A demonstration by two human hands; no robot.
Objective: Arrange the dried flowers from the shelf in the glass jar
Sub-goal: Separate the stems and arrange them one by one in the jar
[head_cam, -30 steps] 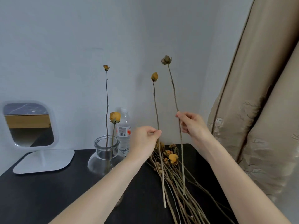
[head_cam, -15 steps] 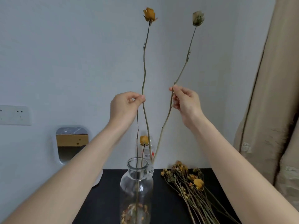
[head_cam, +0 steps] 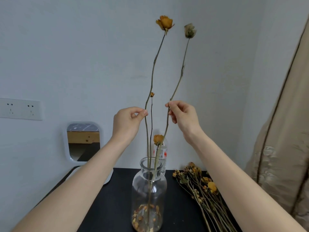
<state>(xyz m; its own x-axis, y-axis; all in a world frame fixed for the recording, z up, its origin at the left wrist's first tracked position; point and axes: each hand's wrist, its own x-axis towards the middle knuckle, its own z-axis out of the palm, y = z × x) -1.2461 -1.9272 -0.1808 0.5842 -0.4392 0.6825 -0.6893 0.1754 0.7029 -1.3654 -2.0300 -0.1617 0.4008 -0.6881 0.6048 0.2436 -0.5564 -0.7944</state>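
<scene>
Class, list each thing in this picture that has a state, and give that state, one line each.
glass jar, upright, open-topped.
orange flower, near upright, stem in glass jar.
pale flower, leaning, stem in glass jar.
left hand, pinches orange flower's stem.
right hand, pinches pale flower's stem.
flower bundle, lying on table.

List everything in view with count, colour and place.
Glass jar: one, clear, centre of table.
Orange flower: one, orange, stem in jar.
Pale flower: one, greyish, stem in jar.
Shorter flowers: two, orange, in jar.
Flower bundle: one, yellow-brown, right of jar.
Bottle: one, clear, behind jar.
Mirror: one, white, left.
Socket: one, white, wall.
Curtain: one, beige, right.
Table: one, black.
Left hand: pinches orange flower's stem.
Right hand: pinches pale flower's stem.
</scene>
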